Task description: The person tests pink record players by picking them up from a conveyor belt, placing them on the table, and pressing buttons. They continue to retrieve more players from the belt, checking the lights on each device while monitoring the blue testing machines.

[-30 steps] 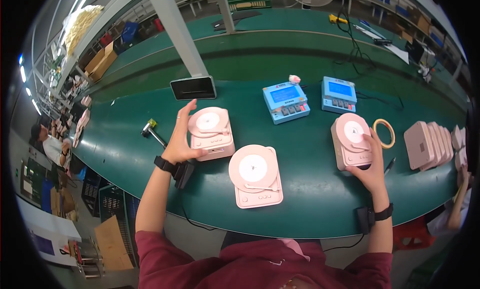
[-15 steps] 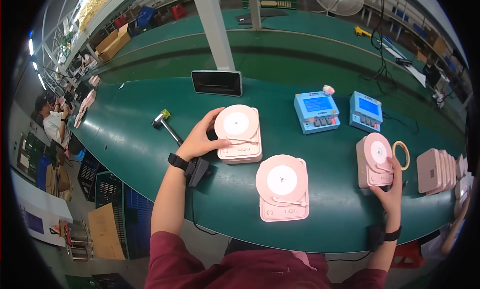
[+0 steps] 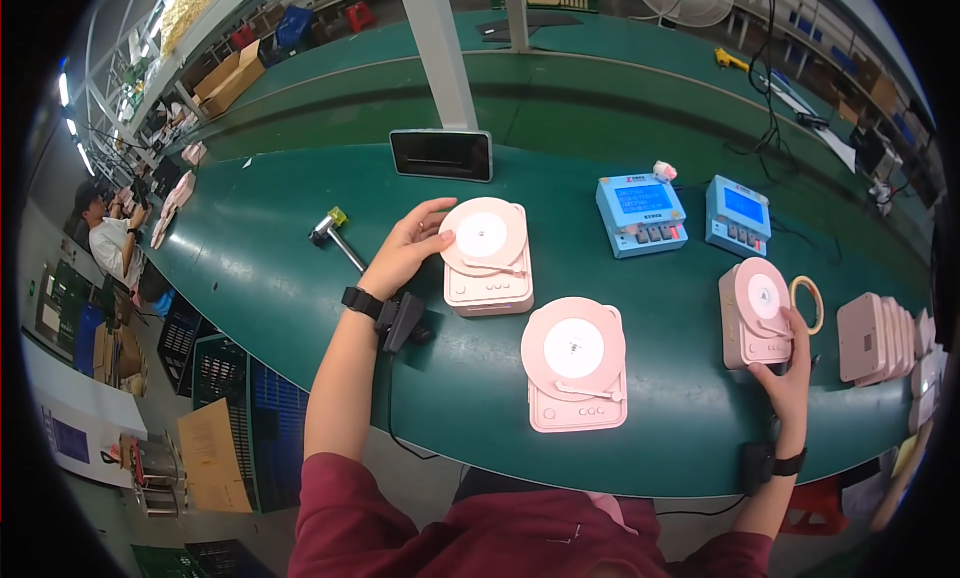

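A pink mini record player (image 3: 490, 290) with a white-centred disc stands left of the middle on the green table. My left hand (image 3: 405, 248) is at its left side, thumb on the disc's edge and fingers curled toward the back. Farther right, a second pink record player (image 3: 745, 323) stands tilted in view, and my right hand (image 3: 785, 373) grips its lower right side, fingers partly hidden behind it. Between them, nearer me, a third record player (image 3: 575, 418) lies untouched.
Two blue boxes with screens, the left box (image 3: 642, 216) and the right box (image 3: 738, 216), stand at the back. A tape roll (image 3: 806, 305) and a row of pink casings (image 3: 868, 340) are at right. A black-screened device (image 3: 441, 156) and a hammer (image 3: 345, 248) are farther left.
My left thumb has slid up from the front panel of the left record player to its disc edge. My right hand keeps its hold. The whole view has shifted slightly.
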A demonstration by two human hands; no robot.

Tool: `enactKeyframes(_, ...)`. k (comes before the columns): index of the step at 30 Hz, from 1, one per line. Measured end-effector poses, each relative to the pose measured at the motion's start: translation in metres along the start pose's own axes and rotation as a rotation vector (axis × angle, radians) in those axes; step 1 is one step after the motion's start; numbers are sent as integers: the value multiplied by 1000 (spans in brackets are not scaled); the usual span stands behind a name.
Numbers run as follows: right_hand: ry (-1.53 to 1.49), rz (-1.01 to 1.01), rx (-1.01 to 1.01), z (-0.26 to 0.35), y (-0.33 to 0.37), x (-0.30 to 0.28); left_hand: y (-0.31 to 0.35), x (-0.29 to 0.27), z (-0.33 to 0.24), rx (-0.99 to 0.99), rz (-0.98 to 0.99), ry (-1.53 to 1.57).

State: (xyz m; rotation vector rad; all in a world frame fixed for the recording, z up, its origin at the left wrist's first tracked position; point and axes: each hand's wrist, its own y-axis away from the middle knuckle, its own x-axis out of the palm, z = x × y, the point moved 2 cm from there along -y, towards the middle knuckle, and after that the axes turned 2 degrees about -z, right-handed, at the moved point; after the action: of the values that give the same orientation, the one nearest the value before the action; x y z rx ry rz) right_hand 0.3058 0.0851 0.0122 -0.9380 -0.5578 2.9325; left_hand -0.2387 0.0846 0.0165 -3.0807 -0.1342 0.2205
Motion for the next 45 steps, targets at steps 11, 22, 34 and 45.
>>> enactKeyframes(11, 11, 7, -13, 0, 0, -1, 4, -4, 17, 35, -218, -96)
enactKeyframes(22, 37, 11, -13, 3, 0, -2, 7, -4, 14, 83, -202, -222)
enactKeyframes(34, 30, 15, -17, 2, 0, -1, 45, 82, -52, -8, -360, -1037)
enactKeyframes(45, 35, 20, -62, 2, 1, 1, 40, 33, -32, 33, -380, -935)
